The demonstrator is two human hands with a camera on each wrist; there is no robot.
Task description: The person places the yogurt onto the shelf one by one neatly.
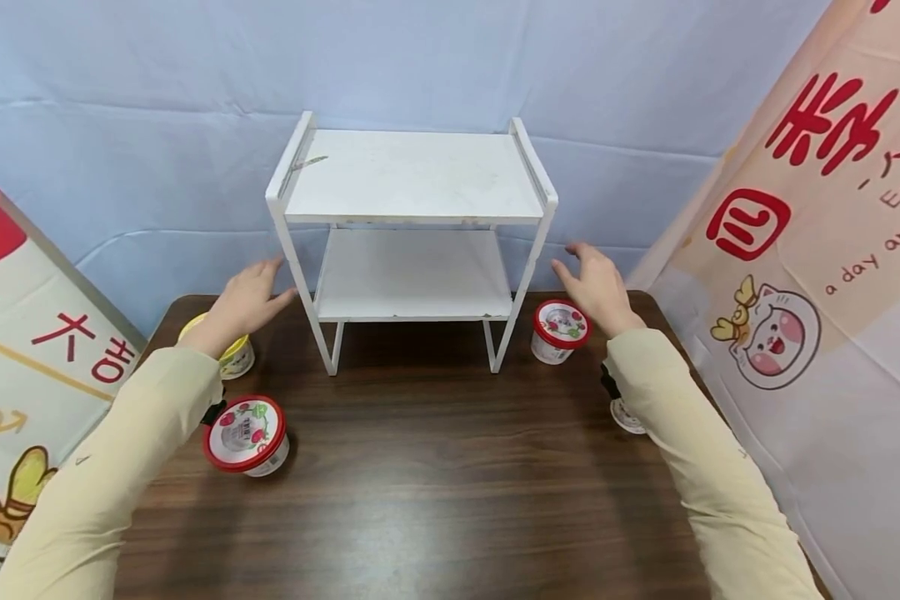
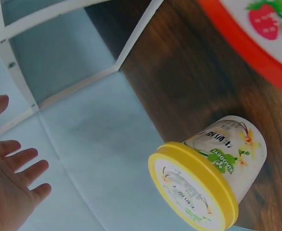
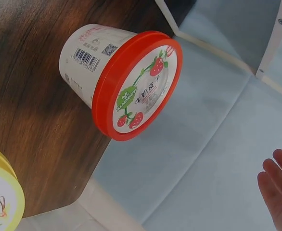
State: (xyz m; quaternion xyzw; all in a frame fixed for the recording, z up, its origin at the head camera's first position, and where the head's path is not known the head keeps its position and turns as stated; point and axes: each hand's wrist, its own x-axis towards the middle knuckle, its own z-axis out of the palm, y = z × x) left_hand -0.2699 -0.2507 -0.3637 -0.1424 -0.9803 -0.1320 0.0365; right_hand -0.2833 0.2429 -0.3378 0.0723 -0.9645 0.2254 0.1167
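My left hand (image 1: 242, 302) is held in the air near the left post of a white two-tier shelf (image 1: 412, 177), fingers spread and holding nothing. Below it is an ice cream tub with a yellow lid (image 2: 194, 187), partly covered by the forearm in the head view. Closer to me stands a red-lidded strawberry tub (image 1: 246, 433). My right hand (image 1: 600, 287) hovers on the shelf's other side, its fingers loose and its palm bare. Another red-lidded tub (image 3: 138, 91) is beneath it. A yellow-lidded tub (image 3: 1, 192) shows partly in the right wrist view.
Both shelf boards are white, and thin legs stand on the dark wooden table (image 1: 435, 467). Pale blue cloth (image 1: 412, 58) hangs behind. Printed cloths (image 1: 832, 250) flank the table on both sides. The right sleeve (image 1: 690, 450) partly covers a white tub base (image 1: 627, 418).
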